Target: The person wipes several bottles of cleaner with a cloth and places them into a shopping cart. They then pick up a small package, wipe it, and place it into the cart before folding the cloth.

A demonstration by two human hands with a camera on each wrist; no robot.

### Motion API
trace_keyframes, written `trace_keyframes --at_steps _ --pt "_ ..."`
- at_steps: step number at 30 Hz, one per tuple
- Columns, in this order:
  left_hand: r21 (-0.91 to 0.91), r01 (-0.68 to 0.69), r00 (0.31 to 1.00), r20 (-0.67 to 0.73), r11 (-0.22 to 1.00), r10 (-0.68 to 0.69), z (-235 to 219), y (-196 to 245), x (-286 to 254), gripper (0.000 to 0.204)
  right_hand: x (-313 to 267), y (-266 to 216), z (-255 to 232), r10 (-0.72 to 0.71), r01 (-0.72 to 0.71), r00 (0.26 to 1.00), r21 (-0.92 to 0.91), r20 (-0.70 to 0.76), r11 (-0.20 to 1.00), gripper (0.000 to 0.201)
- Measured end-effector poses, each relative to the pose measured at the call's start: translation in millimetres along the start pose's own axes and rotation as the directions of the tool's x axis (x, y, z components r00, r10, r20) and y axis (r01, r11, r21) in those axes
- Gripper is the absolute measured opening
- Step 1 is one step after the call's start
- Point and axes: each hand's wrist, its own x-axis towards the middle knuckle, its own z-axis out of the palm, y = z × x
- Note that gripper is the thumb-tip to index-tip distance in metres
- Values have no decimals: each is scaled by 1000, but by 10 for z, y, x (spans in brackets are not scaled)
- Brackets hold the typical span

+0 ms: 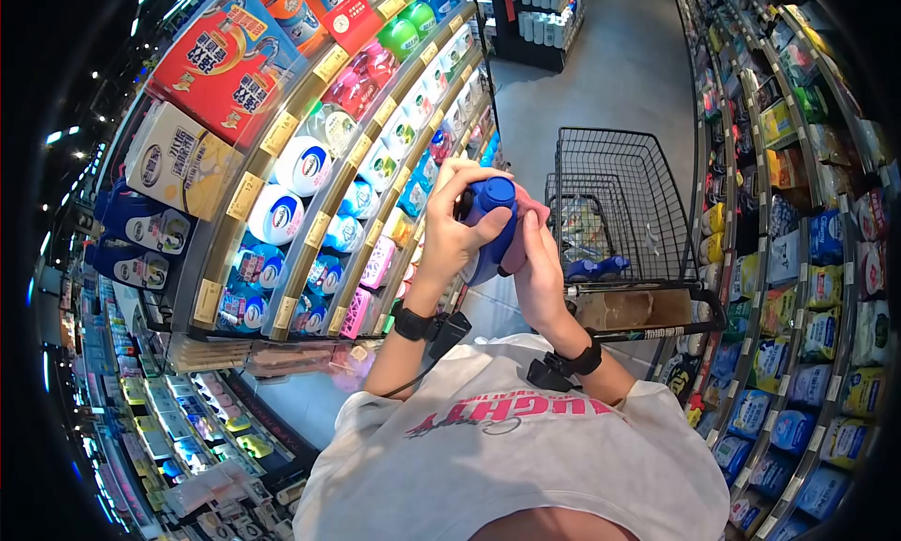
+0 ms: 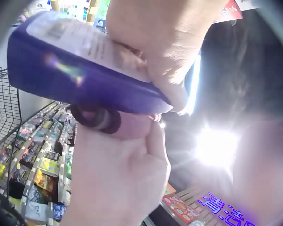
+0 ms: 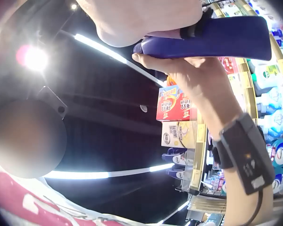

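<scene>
Upright between both hands is a blue bottle [image 1: 492, 224] with a blue cap. The left hand [image 1: 454, 224] grips it, thumb across the front near the cap. In the left wrist view the bottle [image 2: 85, 82] shows a pale printed label. The right hand [image 1: 542, 276] holds a slim pink item [image 1: 518, 243] against the bottle's side; a dark ring [image 2: 96, 118] circles one end of it. The right wrist view shows the bottle [image 3: 212, 40] lying across the left hand [image 3: 193, 77], below the right hand [image 3: 141, 19]. Hands hide part of the pink item.
A lit shelf of bottles [image 1: 305, 166] and boxes [image 1: 225, 67] rises at the left. The black wire cart [image 1: 615, 156] stands ahead to the right, with blue items [image 1: 598, 267] and a cardboard box [image 1: 633, 309] at its near end. Packets [image 1: 793, 430] fill the right shelves.
</scene>
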Motion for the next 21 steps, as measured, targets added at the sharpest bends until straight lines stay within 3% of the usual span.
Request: trace_keyframes --at_steps 2,4,5,8,12,15,21 --pt "55 -71 997 -34 996 73 29 -49 -34 64 8 -1 11 -4 4 1000 -63 3 998 54" --pt "379 -184 973 -61 907 222 41 -65 -85 65 16 -39 85 -31 26 999 -143 -29 989 51" --pt "434 -223 947 -116 873 300 102 -135 -126 65 21 -45 111 -67 53 996 -226 -58 973 49" --pt "480 -242 916 -173 843 362 210 -196 -186 70 52 84 84 -132 114 989 -240 -60 964 45" --pt "472 -269 923 -123 840 365 179 -195 -140 70 53 56 120 -98 76 987 -175 -124 982 44" --pt "622 -213 964 8 753 266 146 -38 -81 64 100 117 76 -64 56 979 -48 -191 997 45" --pt "595 -105 989 -21 797 146 107 -136 -68 59 169 328 70 -83 67 957 -67 -279 996 45"
